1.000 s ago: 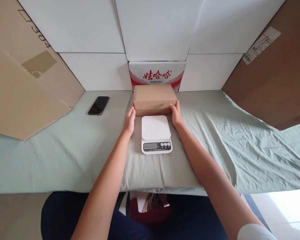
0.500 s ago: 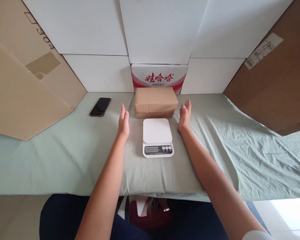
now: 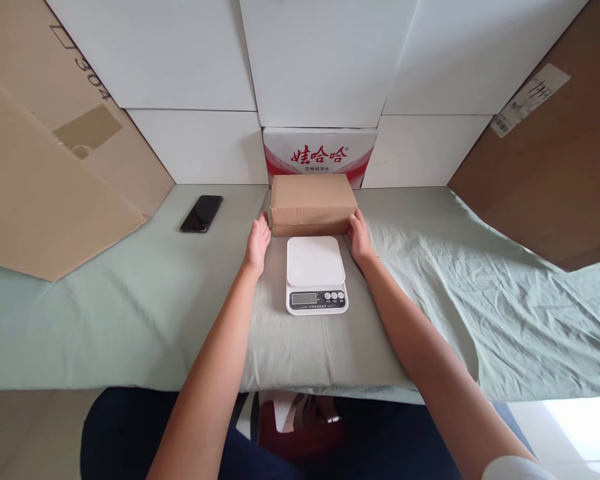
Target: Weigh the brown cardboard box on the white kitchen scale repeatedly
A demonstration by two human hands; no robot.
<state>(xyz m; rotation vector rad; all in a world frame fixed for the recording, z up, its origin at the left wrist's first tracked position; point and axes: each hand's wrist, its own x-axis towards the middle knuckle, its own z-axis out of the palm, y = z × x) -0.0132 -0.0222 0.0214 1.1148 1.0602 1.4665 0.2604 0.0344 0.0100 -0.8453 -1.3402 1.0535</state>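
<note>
A closed brown cardboard box (image 3: 313,200) rests on the green cloth behind a white kitchen scale (image 3: 316,261). My left hand (image 3: 258,244) is open at the box's left side, its fingers stretched forward, with a narrow gap to the cardboard. On the other side, my right hand (image 3: 360,235) has its fingers at the box's front right corner and appears to touch it, without wrapping round it. The scale lies between my wrists, its flat plate bare and its display and buttons facing me.
A black phone (image 3: 201,214) lies on the green cloth (image 3: 145,300) to the left. A white and red carton (image 3: 320,150) stands behind the box, against white panels (image 3: 310,67). Large cardboard sheets flank the surface, one left (image 3: 55,187) and one right (image 3: 545,173).
Both hands have moved inward toward the box, the right one reaching its corner and the left one coming close to its side. The box and scale stay in place.
</note>
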